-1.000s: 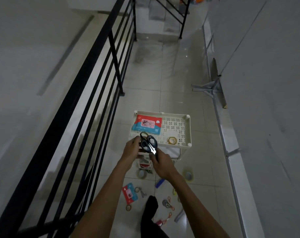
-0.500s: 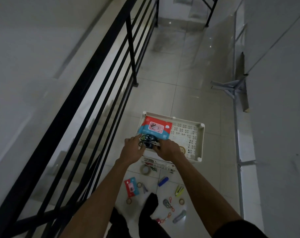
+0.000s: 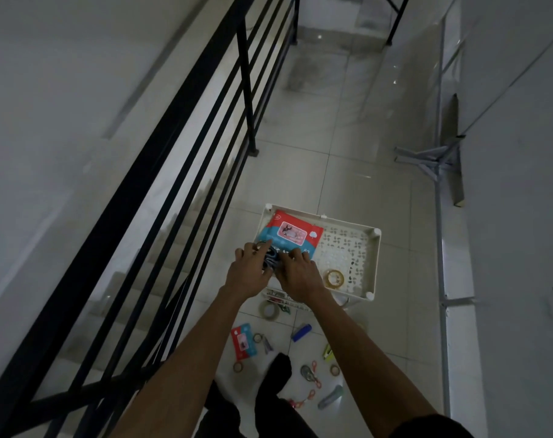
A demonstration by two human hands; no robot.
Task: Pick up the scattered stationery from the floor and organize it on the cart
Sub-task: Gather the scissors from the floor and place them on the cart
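Dim tiled landing with a black stair railing (image 3: pixel 180 172) on my left and a plain wall on my right, pretty gloomy light. I'm standing over the white cart (image 3: pixel 374 263), looking down into its top tray with the cut-out pattern in the bottom.

Both my hands are on the scissors (image 3: pixel 270 259) at the near left corner of that tray, just at the edge of the red and blue wipes pack (image 3: pixel 289 233). My left hand (image 3: pixel 248 271) has its fingers curled round the handle loops, and my right hand (image 3: pixel 295 275) is closed over the other end, so most of the scissors is hidden. What shows is dark, looped handles, kind of blurry.

Also in the tray: one roll of clear yellowish tape (image 3: pixel 334 278) near the front right.

On the floor (image 3: pixel 357 184) below, what I can count: a big tape roll (image 3: pixel 270 309), two small tape rolls, a second smaller red and blue pack (image 3: pixel 243 339), a blue stapler-looking thing (image 3: pixel 301 332), a yellow-green one (image 3: pixel 328 351), and a few small scissors with orange handles, too blurry to count properly.
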